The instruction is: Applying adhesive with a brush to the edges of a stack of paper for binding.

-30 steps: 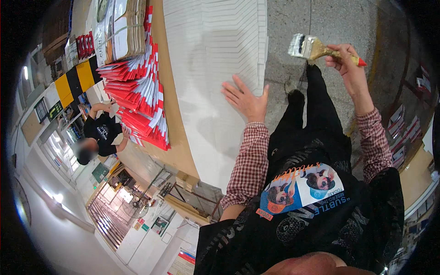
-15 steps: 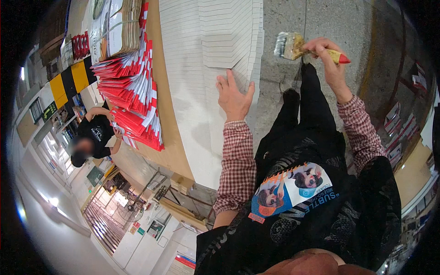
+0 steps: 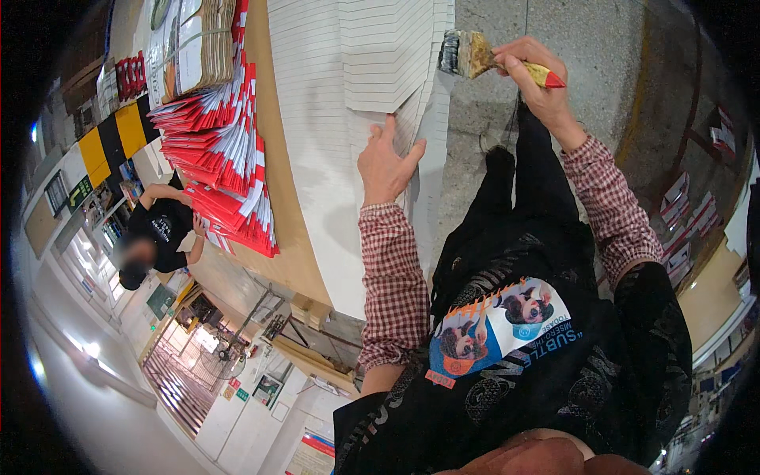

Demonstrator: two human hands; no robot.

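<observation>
My right hand (image 3: pixel 537 79) is closed round a flat paintbrush (image 3: pixel 476 55) with a yellow, red-tipped handle. Its dark, whitish-coated bristles point left, at the right edge of the overlapping white paper sheets (image 3: pixel 380 79); whether they touch the paper I cannot tell. These sheets are fanned so that only narrow strips of each one show. Flat on the lower part of the fan lies my left hand (image 3: pixel 388 165), fingers apart and holding nothing, with the index fingertip at the lower edge of the folded-looking stack.
Left of the sheets, red-and-white folded papers (image 3: pixel 229 166) lie fanned along the wooden table (image 3: pixel 277 134). Beyond them is a strapped bundle of cardboard pieces (image 3: pixel 210 47). A co-worker in black (image 3: pixel 162 226) handles the red papers. Concrete floor (image 3: pixel 586 47) lies to the right.
My right hand has brought the paintbrush left and slightly up, from over the floor to the edge of the sheets. My left hand has shifted slightly left in view, still flat on the paper.
</observation>
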